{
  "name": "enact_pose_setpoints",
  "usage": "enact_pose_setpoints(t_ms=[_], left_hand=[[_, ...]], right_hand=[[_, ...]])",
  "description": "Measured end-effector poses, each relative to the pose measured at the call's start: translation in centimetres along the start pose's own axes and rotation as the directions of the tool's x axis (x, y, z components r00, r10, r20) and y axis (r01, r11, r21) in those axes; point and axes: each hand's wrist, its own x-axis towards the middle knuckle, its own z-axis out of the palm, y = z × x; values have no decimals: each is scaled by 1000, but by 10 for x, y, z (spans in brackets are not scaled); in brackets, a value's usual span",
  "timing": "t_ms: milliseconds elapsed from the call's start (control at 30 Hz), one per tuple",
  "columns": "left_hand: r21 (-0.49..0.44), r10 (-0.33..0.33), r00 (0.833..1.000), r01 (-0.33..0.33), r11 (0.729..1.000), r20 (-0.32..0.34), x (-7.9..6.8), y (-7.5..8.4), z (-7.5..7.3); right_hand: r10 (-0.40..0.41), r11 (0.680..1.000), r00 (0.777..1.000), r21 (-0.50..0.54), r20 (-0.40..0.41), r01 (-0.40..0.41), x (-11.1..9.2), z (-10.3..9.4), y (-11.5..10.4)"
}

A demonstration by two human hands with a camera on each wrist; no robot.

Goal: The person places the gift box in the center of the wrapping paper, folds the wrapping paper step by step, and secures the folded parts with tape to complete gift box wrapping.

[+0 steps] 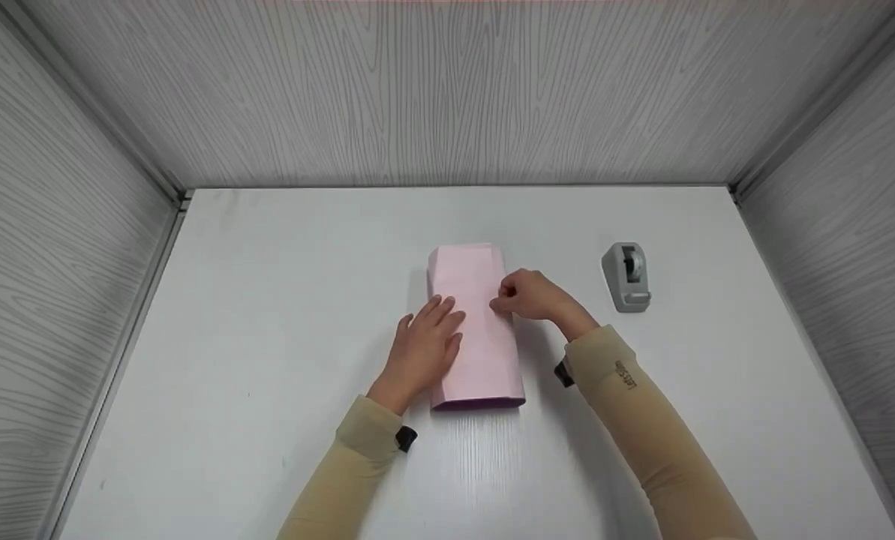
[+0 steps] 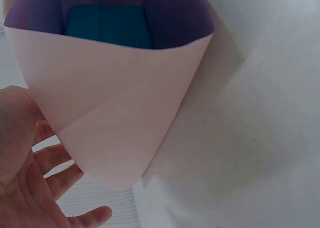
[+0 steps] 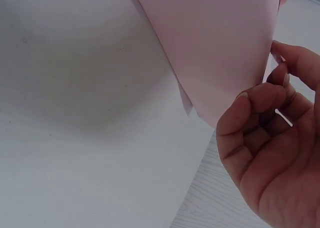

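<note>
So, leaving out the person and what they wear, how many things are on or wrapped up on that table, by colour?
Pink outside, purple inside: 1 (paper wrap)
Blue-green: 1 (object inside it, apparently one piece)
Grey: 1 (tape dispenser, counted whole)
Total: 3

I see only part of a blue box (image 2: 115, 28), the rest hidden in pink paper (image 1: 485, 352). The right hand (image 1: 531, 295) pinches a pale sliver (image 3: 276, 58), too small for me to name. Print (image 1: 625, 375) on the right sleeve (image 1: 665, 442) is too small to read. The 2 sleeves run off the head view's bottom; the left-wrist view crops the left hand (image 2: 22, 175).
</note>
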Motion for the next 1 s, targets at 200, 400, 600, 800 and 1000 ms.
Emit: enact_pose_setpoints(t_ms=[200, 400, 600, 800, 1000], left_hand=[[10, -20, 999, 20, 1000, 32, 0, 1, -1], [12, -14, 999, 14, 1000, 29, 0, 0, -1], [19, -11, 1000, 11, 1000, 20, 0, 0, -1], [16, -16, 1000, 15, 1000, 24, 1, 0, 0], [16, -21, 999, 21, 1000, 37, 0, 0, -1]], right_hand=[[121, 993, 993, 4, -1, -121, -2, -1, -3], [221, 975, 975, -40, 1, -221, -4, -3, -7], [267, 956, 964, -134, 22, -262, -6, -3, -9], [274, 942, 961, -213, 34, -260, -6, -4, -12], [282, 955, 959, -105, 28, -278, -5, -2, -2]])
